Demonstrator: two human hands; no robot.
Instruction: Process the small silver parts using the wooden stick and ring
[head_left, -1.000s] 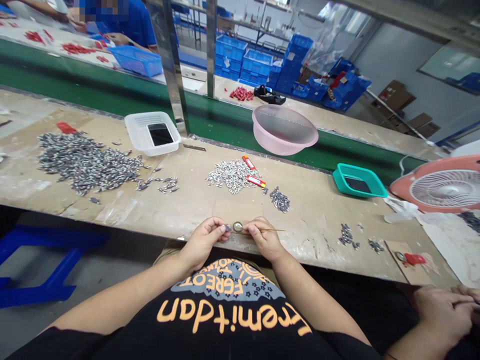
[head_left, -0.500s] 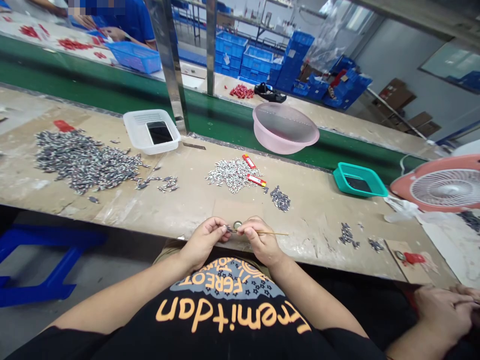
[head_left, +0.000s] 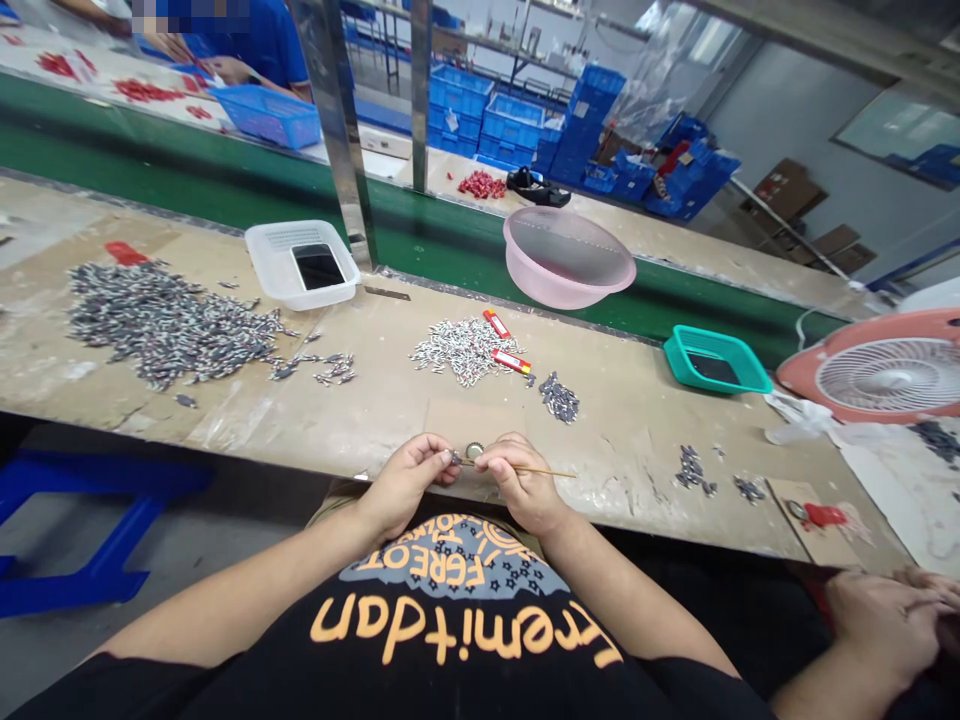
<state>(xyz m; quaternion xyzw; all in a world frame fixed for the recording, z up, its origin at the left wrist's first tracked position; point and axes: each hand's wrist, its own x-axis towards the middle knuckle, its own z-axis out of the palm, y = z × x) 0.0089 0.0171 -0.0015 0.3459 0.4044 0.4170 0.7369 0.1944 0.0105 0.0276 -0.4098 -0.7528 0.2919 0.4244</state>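
Between the thumb and fingers of my left hand (head_left: 417,474) is a small dark grey piece (head_left: 455,457), too tiny to make out fully. My right hand (head_left: 520,480) pinches a thin brown stick (head_left: 551,472), whose tip points left and meets the small piece. A bottle cap (head_left: 474,450) sits on the table just beyond my fingertips, at the edge of a cardboard sheet (head_left: 472,418). Farther back lies a heap of small white-and-grey pieces (head_left: 461,350) with two red packets (head_left: 511,361) on it. Darker grey pieces (head_left: 559,398) form a little pile to its right.
At left spreads a large heap of grey pieces (head_left: 165,325), near a white basket (head_left: 281,285) holding a phone. A pink basin (head_left: 566,265), a green basket (head_left: 712,375) and an orange fan (head_left: 885,370) stand farther right. Another person's hands (head_left: 885,620) are at lower right.
Both hands stay in almost the same place, still holding the small piece and the stick. The stick's angle has shifted very slightly. The whole view has drifted a little.
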